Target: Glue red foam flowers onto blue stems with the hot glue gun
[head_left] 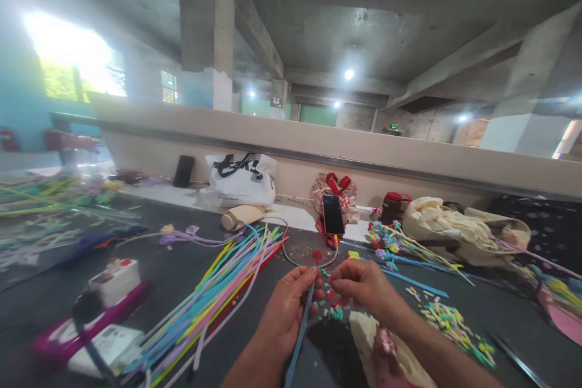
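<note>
My left hand [290, 296] is closed around a long blue pipe cleaner [300, 339], which runs down toward the bottom edge. A small round red piece [317, 256] shows just above its fingertips, at the upper end of the stem. Just to the right, my right hand [364, 282] is pinched, thumb and fingers together; whatever is between them is too small to make out. Small green and red cut bits [334, 313] lie on the dark table [254, 351] below and between the hands.
Colourful pipe cleaners [218, 297] lie in a bundle at left, beside a magenta power strip [50, 339] with plugs. A phone [333, 215] leans at the back near a white bag [240, 179]. Short cut pieces [454, 327], finished flower stems [386, 242] and tweezers [518, 361] lie right.
</note>
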`<control>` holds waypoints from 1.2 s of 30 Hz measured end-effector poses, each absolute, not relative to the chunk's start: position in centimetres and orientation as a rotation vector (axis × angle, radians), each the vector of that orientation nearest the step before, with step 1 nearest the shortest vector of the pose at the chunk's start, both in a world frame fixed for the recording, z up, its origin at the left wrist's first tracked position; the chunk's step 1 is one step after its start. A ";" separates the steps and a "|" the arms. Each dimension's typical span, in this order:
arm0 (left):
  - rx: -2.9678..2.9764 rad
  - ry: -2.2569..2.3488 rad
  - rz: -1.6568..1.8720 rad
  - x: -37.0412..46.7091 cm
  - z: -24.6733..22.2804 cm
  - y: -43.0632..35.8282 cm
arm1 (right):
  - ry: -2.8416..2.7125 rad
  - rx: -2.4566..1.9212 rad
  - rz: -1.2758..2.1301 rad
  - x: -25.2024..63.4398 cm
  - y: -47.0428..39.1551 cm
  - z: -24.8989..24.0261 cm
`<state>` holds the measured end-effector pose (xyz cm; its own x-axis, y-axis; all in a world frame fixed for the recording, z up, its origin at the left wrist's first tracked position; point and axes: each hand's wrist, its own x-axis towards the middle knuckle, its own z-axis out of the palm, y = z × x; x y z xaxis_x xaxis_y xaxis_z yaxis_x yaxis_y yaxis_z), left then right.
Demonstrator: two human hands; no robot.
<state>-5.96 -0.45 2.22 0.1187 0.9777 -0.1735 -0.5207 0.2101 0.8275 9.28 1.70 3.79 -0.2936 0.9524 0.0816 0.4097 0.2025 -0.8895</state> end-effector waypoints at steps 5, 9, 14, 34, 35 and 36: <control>0.689 0.840 1.144 -4.5 1.7 -1.1 | -1.828 -1.305 0.799 10.2 -1.0 3.7; 0.737 0.818 1.127 -3.9 1.3 -1.3 | -1.770 -1.319 0.813 10.1 -1.2 2.9; 0.825 0.798 1.097 -3.4 0.9 -1.4 | -1.732 -1.325 0.858 10.4 -0.8 2.2; 0.837 0.860 1.151 -0.7 0.4 -1.4 | -1.514 -1.282 0.972 11.5 -0.7 2.9; 0.836 0.851 1.145 -0.4 0.7 -1.2 | -1.471 -1.257 1.032 11.7 -0.6 3.0; 0.827 0.844 1.137 -0.2 0.9 -1.1 | -1.430 -1.219 1.101 12.0 -0.5 3.2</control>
<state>-0.15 -1.06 0.93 0.2032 0.9691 -0.1397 -0.4143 0.2143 0.8845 12.03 -0.53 3.19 -0.0782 0.9924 0.0954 0.1617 0.1070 -0.9810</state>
